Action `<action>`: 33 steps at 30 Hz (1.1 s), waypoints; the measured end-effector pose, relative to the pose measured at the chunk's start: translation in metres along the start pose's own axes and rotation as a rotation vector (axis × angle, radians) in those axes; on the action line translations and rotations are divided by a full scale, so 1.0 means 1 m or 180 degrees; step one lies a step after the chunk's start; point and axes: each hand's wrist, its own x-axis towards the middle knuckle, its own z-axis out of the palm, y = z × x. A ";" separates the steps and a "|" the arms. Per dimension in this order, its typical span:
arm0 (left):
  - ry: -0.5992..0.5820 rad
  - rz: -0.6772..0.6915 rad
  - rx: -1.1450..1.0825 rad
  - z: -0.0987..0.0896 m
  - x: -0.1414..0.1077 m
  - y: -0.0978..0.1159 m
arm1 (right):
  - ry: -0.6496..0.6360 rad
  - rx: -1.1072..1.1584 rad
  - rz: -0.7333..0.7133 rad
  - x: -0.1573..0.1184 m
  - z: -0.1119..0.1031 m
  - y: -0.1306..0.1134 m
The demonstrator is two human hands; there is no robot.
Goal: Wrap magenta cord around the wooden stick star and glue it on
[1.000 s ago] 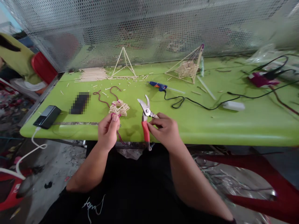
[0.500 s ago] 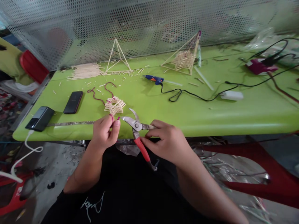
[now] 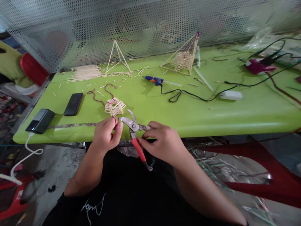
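Note:
My left hand (image 3: pixel 107 134) pinches a purple string (image 3: pixel 114 119) near the table's front edge; a short end of it stands up from the fingertips. My right hand (image 3: pixel 162 139) holds pruning shears (image 3: pixel 134 126) by one handle, while the red handle hangs down at an angle. The shears' jaws are apart, and their tip is beside the string end. Just beyond my left hand lies a star-shaped stack of small sticks (image 3: pixel 114 106), with purple string (image 3: pixel 96 97) tied to it and trailing across the green table (image 3: pixel 145 106).
A phone (image 3: pixel 73 104) and a power bank (image 3: pixel 40 121) lie at the left. Behind are loose sticks (image 3: pixel 86 72), a stick pyramid (image 3: pixel 118 59) and another pyramid (image 3: pixel 182 59) with a star stack inside. A blue glue gun (image 3: pixel 153 80) trails a black cable rightward.
The shears and my right hand have moved left, bringing the blade tip closer to the string at my left fingertips. The view has shifted slightly.

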 end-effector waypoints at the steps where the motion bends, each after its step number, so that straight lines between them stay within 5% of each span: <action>1: -0.0005 -0.0014 0.0013 0.000 0.000 0.000 | 0.0015 0.0014 0.0008 0.000 0.002 0.000; 21: -0.0014 -0.0958 -0.0816 0.012 -0.015 0.001 | 0.0619 -0.0120 0.0108 -0.009 0.047 -0.001; 33: 0.0139 -0.1401 -0.1510 0.015 -0.014 0.004 | 0.0708 -0.0236 0.0070 -0.009 0.056 0.003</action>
